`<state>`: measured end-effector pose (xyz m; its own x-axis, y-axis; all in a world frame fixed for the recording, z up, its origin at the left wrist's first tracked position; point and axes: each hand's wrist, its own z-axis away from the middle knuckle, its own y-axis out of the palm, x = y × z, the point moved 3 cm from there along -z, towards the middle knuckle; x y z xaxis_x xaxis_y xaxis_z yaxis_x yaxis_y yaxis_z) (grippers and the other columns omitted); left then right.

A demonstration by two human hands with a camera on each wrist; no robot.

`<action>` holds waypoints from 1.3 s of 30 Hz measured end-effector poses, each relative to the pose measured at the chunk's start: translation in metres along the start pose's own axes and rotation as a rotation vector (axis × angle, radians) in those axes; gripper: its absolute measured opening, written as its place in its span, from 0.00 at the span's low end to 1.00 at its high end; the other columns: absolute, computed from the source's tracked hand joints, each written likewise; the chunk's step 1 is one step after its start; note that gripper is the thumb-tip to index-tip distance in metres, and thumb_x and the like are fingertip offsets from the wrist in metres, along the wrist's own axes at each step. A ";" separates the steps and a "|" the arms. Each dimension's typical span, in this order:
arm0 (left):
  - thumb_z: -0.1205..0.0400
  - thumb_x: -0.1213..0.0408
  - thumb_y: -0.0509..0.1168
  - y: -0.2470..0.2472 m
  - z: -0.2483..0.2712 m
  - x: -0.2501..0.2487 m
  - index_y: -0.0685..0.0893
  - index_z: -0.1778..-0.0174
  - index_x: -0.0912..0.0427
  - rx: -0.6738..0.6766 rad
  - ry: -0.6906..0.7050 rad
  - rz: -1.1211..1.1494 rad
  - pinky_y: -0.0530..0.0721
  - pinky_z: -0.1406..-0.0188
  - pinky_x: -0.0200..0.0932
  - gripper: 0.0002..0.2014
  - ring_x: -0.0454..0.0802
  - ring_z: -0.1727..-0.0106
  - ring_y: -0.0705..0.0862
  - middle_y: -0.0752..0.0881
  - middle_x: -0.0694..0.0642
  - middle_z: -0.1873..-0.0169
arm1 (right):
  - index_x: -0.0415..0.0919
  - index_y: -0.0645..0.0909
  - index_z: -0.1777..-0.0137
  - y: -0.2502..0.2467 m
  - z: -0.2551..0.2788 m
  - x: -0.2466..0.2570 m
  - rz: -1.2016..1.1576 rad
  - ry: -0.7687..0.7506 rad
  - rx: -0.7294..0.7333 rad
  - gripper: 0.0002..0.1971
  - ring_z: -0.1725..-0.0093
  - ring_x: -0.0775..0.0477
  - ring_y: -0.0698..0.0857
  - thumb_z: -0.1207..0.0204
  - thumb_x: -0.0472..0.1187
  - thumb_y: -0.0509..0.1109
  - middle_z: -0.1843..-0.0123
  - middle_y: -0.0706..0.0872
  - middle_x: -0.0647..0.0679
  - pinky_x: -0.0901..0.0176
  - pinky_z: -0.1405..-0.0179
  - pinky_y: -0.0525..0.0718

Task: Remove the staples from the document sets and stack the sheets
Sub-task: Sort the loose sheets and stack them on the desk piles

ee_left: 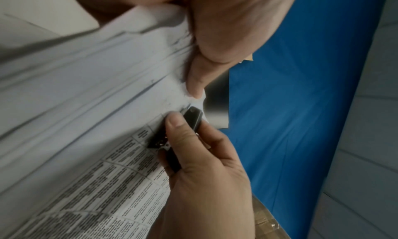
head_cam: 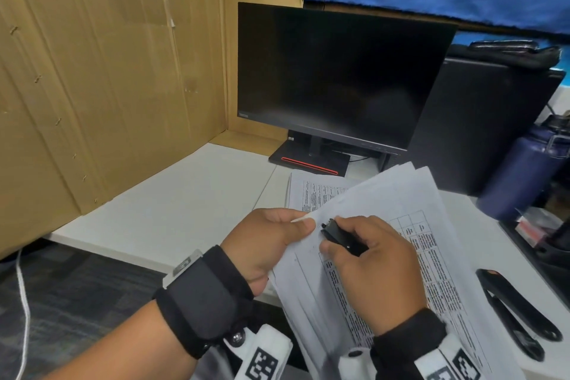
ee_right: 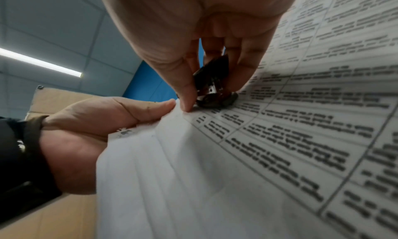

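While the left hand (head_cam: 271,244) pinches the top corner of the stapled document set (head_cam: 401,256), thumb on the upper face and fingers (head_cam: 277,216) curled beneath, the sheets are held tilted above the near edge of the white worktop (head_cam: 172,210). Just beside that thumb, the right hand (head_cam: 376,268) grips a small black staple remover (head_cam: 339,236), thumb and fingers clamped on its two sides, with its nose pressed against the sheet's corner. Seen from the right wrist, the remover's (ee_right: 213,89) metal jaws touch the paper at the head of the printed table; whether they have caught a staple cannot be told. Behind the held set, another sheaf of printed sheets (head_cam: 314,191) lies flat on the worktop in front of the dark monitor (head_cam: 336,77). Right of the held set lies a black stapler (head_cam: 518,315), and further right, near the monitor, stands a dark blue bottle (head_cam: 524,176). A cardboard screen (head_cam: 108,71) stands left of the monitor.
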<state>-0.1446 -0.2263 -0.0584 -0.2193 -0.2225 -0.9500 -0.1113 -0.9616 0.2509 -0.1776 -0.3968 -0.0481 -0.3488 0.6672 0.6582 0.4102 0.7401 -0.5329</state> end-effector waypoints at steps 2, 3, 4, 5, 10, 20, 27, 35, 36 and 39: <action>0.16 0.69 0.73 0.002 0.000 0.003 0.94 0.46 0.66 -0.032 0.020 -0.016 0.90 0.40 0.58 0.07 0.64 0.50 0.92 0.95 0.68 0.51 | 0.54 0.89 0.50 0.002 0.002 -0.001 0.016 0.002 -0.008 0.12 0.54 0.56 0.85 0.33 0.44 0.83 0.57 0.86 0.61 0.52 0.53 0.86; 0.16 0.69 0.73 0.002 0.000 0.004 0.94 0.46 0.65 -0.050 0.029 -0.023 0.90 0.39 0.58 0.07 0.65 0.49 0.93 0.95 0.67 0.52 | 0.54 0.89 0.51 0.002 0.002 0.001 0.052 -0.017 -0.009 0.11 0.54 0.54 0.85 0.32 0.43 0.83 0.58 0.86 0.60 0.51 0.54 0.86; 0.16 0.68 0.73 0.003 0.000 0.006 0.95 0.47 0.64 -0.065 0.037 -0.028 0.90 0.37 0.59 0.07 0.66 0.48 0.93 0.95 0.67 0.52 | 0.54 0.88 0.52 0.003 0.002 0.003 0.106 -0.054 -0.008 0.11 0.55 0.51 0.84 0.32 0.42 0.83 0.59 0.85 0.59 0.50 0.57 0.86; 0.17 0.68 0.73 0.004 0.001 0.007 0.95 0.46 0.63 -0.078 0.047 -0.032 0.89 0.36 0.60 0.07 0.67 0.46 0.93 0.95 0.66 0.52 | 0.53 0.88 0.53 0.003 0.003 0.006 0.165 -0.098 -0.007 0.10 0.57 0.49 0.83 0.32 0.41 0.82 0.60 0.84 0.58 0.49 0.59 0.85; 0.15 0.67 0.72 0.007 0.004 0.006 0.95 0.46 0.61 -0.077 0.084 -0.045 0.90 0.38 0.59 0.07 0.65 0.46 0.94 0.96 0.63 0.53 | 0.57 0.89 0.57 0.000 -0.003 0.000 -0.088 0.087 0.024 0.12 0.55 0.59 0.88 0.35 0.41 0.85 0.59 0.90 0.61 0.56 0.51 0.87; 0.15 0.70 0.71 0.006 0.002 0.012 0.94 0.46 0.66 -0.058 0.082 -0.035 0.89 0.47 0.52 0.07 0.64 0.51 0.93 0.95 0.69 0.52 | 0.53 0.89 0.48 -0.001 -0.005 0.006 0.097 0.050 0.075 0.13 0.50 0.54 0.85 0.32 0.42 0.82 0.54 0.87 0.60 0.53 0.46 0.85; 0.14 0.69 0.70 0.005 0.000 0.013 0.95 0.47 0.64 -0.056 0.068 -0.056 0.91 0.42 0.58 0.08 0.70 0.47 0.93 0.95 0.68 0.52 | 0.57 0.90 0.57 0.005 0.000 -0.004 -0.203 0.275 0.101 0.12 0.56 0.65 0.88 0.36 0.43 0.86 0.58 0.91 0.65 0.64 0.50 0.87; 0.15 0.70 0.70 0.002 -0.002 0.013 0.94 0.47 0.65 -0.093 0.020 -0.049 0.91 0.42 0.61 0.08 0.68 0.50 0.93 0.94 0.69 0.52 | 0.54 0.89 0.44 0.002 -0.001 0.005 0.075 0.045 0.117 0.13 0.49 0.55 0.84 0.28 0.45 0.81 0.53 0.85 0.61 0.54 0.44 0.85; 0.15 0.70 0.70 0.002 -0.002 0.013 0.94 0.48 0.65 -0.101 0.021 -0.049 0.91 0.43 0.60 0.07 0.67 0.52 0.93 0.94 0.69 0.52 | 0.53 0.89 0.44 0.002 0.000 0.005 0.071 0.051 0.117 0.13 0.49 0.56 0.84 0.28 0.45 0.81 0.53 0.85 0.61 0.54 0.44 0.85; 0.14 0.71 0.69 0.003 -0.001 0.013 0.94 0.49 0.66 -0.107 0.031 -0.062 0.91 0.45 0.58 0.07 0.66 0.53 0.93 0.95 0.69 0.54 | 0.54 0.89 0.44 0.001 0.001 0.005 0.057 0.064 0.120 0.13 0.49 0.57 0.84 0.28 0.44 0.81 0.53 0.86 0.61 0.57 0.43 0.84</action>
<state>-0.1464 -0.2322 -0.0703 -0.1845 -0.1653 -0.9688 -0.0196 -0.9849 0.1718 -0.1794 -0.3931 -0.0457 -0.2715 0.7047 0.6555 0.3227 0.7083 -0.6278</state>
